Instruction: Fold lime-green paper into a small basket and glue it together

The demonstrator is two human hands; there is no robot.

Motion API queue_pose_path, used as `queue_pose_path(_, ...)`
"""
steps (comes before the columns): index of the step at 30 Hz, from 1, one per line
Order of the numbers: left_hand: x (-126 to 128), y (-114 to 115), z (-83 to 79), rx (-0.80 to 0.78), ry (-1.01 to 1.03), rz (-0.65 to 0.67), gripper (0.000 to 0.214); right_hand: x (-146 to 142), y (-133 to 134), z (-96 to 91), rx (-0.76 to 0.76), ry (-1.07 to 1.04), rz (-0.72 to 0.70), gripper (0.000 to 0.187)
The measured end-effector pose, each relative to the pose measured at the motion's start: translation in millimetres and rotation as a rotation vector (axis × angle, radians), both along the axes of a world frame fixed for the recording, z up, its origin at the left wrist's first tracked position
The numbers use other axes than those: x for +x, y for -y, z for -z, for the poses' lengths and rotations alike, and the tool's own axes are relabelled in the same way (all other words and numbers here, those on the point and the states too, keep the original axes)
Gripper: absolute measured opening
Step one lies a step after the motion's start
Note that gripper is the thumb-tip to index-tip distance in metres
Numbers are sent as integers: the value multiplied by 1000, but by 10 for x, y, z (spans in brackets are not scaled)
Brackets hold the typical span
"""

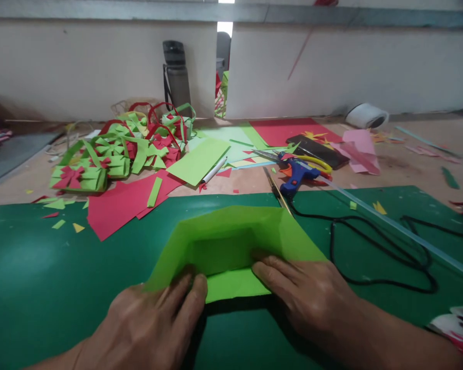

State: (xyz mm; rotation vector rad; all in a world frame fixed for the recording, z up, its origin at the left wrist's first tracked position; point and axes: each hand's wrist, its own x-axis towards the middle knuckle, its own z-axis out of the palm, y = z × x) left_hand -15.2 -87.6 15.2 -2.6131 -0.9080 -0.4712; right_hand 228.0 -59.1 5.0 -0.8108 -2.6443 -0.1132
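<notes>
A sheet of bright green paper [231,246], partly folded into an open, box-like shape, is held over the green mat [31,267]. My left hand [154,313] grips its near left corner, thumb against the folded front edge. At the near right corner, my right hand [304,288] has its fingers pressed on the inside of the fold. The undersides of the paper and the tips of some fingers are hidden. Just beyond the paper's far edge lie a thin brass-coloured tool [277,189] and a blue glue gun [299,174] with a clear glue stick [393,223].
Finished green and red paper baskets [111,154] are heaped at the back left, before a dark bottle [178,77]. Red paper [119,205], a pen [215,169], scissors [272,155], a phone [318,150] and a tape roll [366,116] lie behind. A black cord [381,246] loops at right.
</notes>
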Motion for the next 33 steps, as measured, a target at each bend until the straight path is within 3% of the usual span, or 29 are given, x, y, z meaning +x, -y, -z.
queue_pose_path(9, -5, 180, 136, -9, -150, -114, 32, -15, -2, -1, 11, -17, -21, 33)
queue_pose_path(13, 8, 263, 192, -3, -76, -201, 25, -18, 20, 11, 47, 31, -23, 34)
queue_pose_path(19, -11, 289, 167, -229, -27, -231, 33, -47, 119, -41, 204, 175, 12, 41)
queue_pose_path(22, -16, 291, 154, -200, -56, -200, 31, -110, 246, -53, 339, 235, 44, 37)
queue_pose_path(25, -10, 294, 141, -163, -83, -188, 28, -222, 344, -30, 365, 264, 86, 36)
queue_pose_path(30, -1, 267, 112, -178, -54, -178, 33, -431, 270, 22, 252, 32, -23, 36)
queue_pose_path(33, -12, 242, 127, -205, -30, -153, 36, -488, 176, 8, 121, 54, -82, 30)
